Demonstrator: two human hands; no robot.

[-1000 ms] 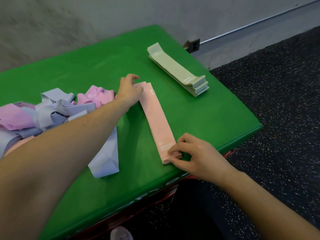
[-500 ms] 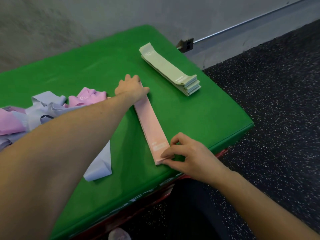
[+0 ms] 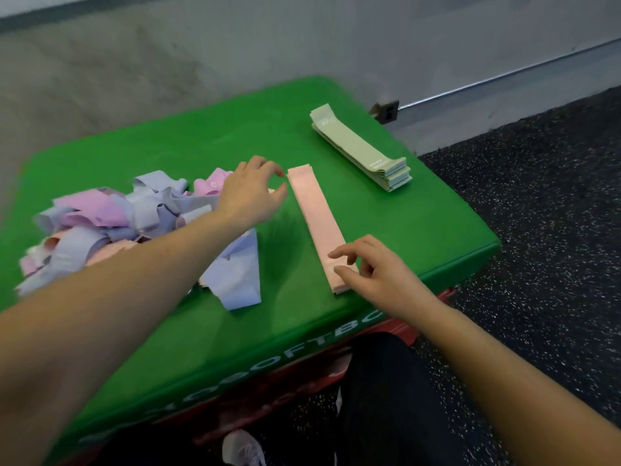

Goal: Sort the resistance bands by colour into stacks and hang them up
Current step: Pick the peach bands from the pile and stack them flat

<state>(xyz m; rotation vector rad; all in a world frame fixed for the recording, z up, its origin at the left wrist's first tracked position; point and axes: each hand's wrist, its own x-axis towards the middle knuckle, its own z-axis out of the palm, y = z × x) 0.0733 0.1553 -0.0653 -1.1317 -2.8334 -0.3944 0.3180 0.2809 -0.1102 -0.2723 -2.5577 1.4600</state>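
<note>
A flat stack of pale pink bands (image 3: 317, 216) lies lengthwise in the middle of the green soft box (image 3: 420, 227). My right hand (image 3: 376, 274) hovers over its near end with loosely spread fingers, holding nothing. My left hand (image 3: 252, 190) sits just left of the far end, fingers relaxed and off the stack. A neat stack of light green bands (image 3: 363, 151) lies at the far right. A loose heap of lilac, pink and purple bands (image 3: 117, 223) fills the left side, partly hidden by my left forearm.
The box's right edge drops to a dark speckled floor (image 3: 554, 196). A grey wall (image 3: 235, 45) with a wall outlet (image 3: 388, 111) rises behind the box. A red base (image 3: 403, 327) shows under the green top, and my dark-clad leg (image 3: 379, 398) is in front.
Both hands have let go of the pink stack: my left hand drew back to the left off its far end, and my right hand's fingers lifted off its near end.
</note>
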